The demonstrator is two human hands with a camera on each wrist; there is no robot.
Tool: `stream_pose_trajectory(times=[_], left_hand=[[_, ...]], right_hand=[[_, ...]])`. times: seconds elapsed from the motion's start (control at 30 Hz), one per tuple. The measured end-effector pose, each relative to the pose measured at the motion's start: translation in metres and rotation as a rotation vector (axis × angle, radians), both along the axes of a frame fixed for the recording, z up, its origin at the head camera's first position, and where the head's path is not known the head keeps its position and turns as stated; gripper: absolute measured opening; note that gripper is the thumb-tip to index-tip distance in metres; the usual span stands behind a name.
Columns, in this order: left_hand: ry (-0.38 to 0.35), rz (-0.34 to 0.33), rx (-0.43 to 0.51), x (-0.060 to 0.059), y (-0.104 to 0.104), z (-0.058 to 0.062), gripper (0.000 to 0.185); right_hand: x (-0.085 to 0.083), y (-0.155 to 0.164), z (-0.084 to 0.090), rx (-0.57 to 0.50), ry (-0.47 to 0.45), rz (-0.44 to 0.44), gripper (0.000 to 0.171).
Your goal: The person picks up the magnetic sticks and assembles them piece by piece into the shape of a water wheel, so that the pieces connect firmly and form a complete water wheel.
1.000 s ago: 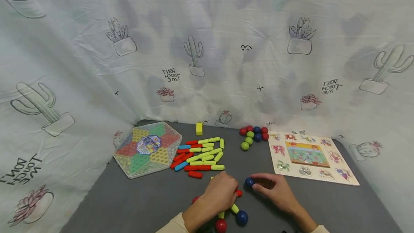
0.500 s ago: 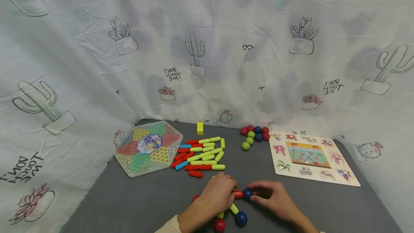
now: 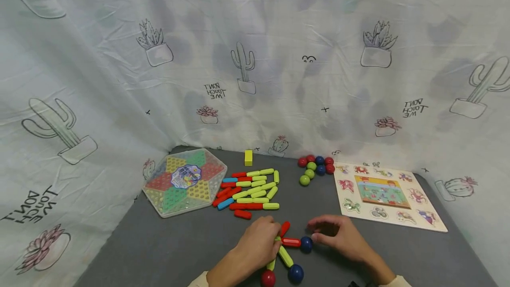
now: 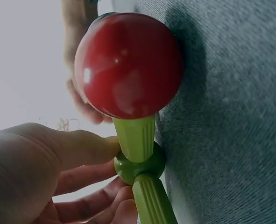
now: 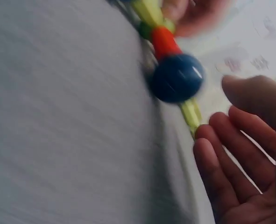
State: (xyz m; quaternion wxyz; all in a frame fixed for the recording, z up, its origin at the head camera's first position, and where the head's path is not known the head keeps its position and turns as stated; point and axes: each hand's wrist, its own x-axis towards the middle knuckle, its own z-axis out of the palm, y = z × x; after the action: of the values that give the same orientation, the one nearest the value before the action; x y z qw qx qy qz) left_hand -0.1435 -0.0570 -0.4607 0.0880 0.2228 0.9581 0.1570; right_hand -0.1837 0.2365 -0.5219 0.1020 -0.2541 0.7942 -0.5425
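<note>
The stick-and-ball figure [image 3: 284,251] lies on the grey table [image 3: 179,251] right in front of me, near its front edge: green sticks and red sticks radiate from a small green ball [image 4: 140,165] at the hub, and the outer ends carry a red ball [image 3: 268,278], a dark blue ball [image 3: 295,273] and another blue ball [image 3: 306,244] on the tip of the horizontal red stick [image 3: 291,242]. My left hand [image 3: 256,245] sits over the hub, and in the left wrist view my thumb and fingers [image 4: 81,149] pinch the green stick just where it meets the hub ball, with the red ball large at that stick's far end. My right hand [image 3: 338,236] is just beside the blue ball on the red stick, apart from it; my fingers [image 5: 231,158] are loosely bent and spread, holding nothing. Further back on the table a loose pile of sticks [image 3: 249,191] in green, red and blue lies near the middle, with a yellow block [image 3: 248,157] behind it. A cluster of spare balls [image 3: 314,167], red, blue and green, sits to its right. The hexagonal checkers board [image 3: 185,182] is on the far left, and an animal peg puzzle [image 3: 384,194] on the right. A cactus-print cloth [image 3: 255,56] hangs behind everything.
</note>
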Motion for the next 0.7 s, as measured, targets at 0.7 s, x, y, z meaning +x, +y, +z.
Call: stream_pose_trajectory(times=[0.7], left_hand=[[0.028,-0.107,0.009,-0.001,-0.002,-0.002,0.008]], right_hand=[[-0.116,-0.006,-0.004,-0.016,0.156,-0.334,0.037]])
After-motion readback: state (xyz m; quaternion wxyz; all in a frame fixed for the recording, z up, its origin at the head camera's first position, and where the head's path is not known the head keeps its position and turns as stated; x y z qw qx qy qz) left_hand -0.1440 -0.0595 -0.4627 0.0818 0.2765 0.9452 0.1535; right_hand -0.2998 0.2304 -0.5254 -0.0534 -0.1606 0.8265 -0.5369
